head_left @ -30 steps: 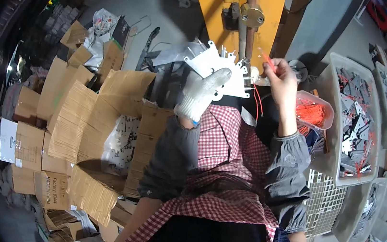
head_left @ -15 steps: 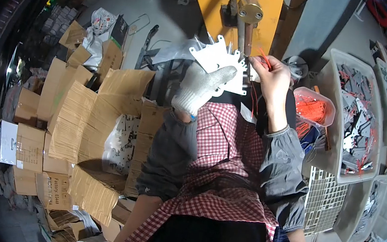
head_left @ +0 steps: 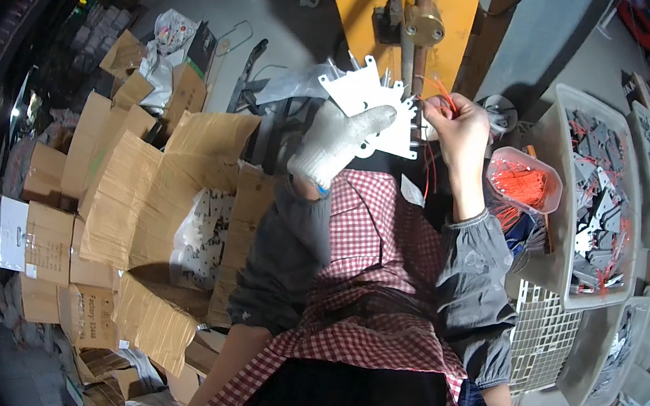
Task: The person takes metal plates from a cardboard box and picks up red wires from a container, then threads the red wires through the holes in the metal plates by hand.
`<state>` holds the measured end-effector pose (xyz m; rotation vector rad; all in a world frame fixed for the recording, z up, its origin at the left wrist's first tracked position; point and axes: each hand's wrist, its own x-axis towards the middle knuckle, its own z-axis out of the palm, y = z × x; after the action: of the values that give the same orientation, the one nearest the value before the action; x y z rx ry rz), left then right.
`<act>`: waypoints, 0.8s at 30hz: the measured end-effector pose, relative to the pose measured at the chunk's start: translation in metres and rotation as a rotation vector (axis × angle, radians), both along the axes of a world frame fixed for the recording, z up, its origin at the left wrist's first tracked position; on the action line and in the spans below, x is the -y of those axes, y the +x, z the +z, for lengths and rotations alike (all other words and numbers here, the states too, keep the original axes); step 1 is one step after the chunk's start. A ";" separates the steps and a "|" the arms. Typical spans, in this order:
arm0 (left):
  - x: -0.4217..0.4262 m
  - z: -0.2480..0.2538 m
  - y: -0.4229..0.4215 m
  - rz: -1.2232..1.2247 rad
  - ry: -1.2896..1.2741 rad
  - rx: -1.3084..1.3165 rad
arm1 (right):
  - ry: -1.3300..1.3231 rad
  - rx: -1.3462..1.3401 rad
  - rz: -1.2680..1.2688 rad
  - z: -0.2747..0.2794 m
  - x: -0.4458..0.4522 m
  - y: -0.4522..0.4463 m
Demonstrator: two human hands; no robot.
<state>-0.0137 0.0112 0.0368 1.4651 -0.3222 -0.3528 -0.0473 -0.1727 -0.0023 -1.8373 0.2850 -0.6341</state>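
Observation:
My left hand (head_left: 327, 142), in a whitish knit glove, is closed around several flat white metal plates (head_left: 359, 92) with small holes and tabs, its thumb lying over their face. Beside the plates' right edge, my bare right hand (head_left: 465, 139) pinches thin orange-red wires (head_left: 441, 87). One strand hangs down below its fingers. Both hands are just under the copper-coloured rod (head_left: 420, 59) of a yellow machine (head_left: 357, 8). Whether the wire touches the plates I cannot tell.
An open cardboard box (head_left: 155, 198) with small metal parts is at left, among more cartons. To the right, a small tub (head_left: 560, 191) holds orange wires. Beyond it, a large plastic bin (head_left: 560, 126) contains grey and white metal parts. A white crate (head_left: 543, 339) stands below.
Both hands keep their grips and have barely moved. The brass collar on the machine appears slightly lower and farther right in view.

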 end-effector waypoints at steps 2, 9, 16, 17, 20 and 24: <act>-0.006 -0.002 0.004 -0.077 -0.016 -0.073 | -0.010 -0.014 -0.001 0.002 -0.001 -0.001; -0.006 -0.010 -0.012 0.203 -0.234 -0.221 | -0.144 0.008 0.055 -0.002 0.018 -0.002; -0.007 -0.022 -0.024 0.093 -0.178 -0.003 | -0.200 0.054 -0.171 -0.001 0.080 -0.024; -0.006 -0.024 -0.026 0.097 -0.188 -0.010 | -0.226 0.188 -0.178 0.000 0.070 -0.021; 0.002 -0.011 -0.035 0.151 -0.223 0.007 | -0.211 0.100 -0.048 0.015 0.041 -0.025; 0.001 -0.009 -0.038 0.172 -0.207 -0.080 | -0.182 0.099 -0.013 0.003 0.013 -0.010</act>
<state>-0.0521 0.0100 0.0273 1.2620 -0.1613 -0.2311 -0.0573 -0.1861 0.0011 -1.9714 0.1785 -0.7785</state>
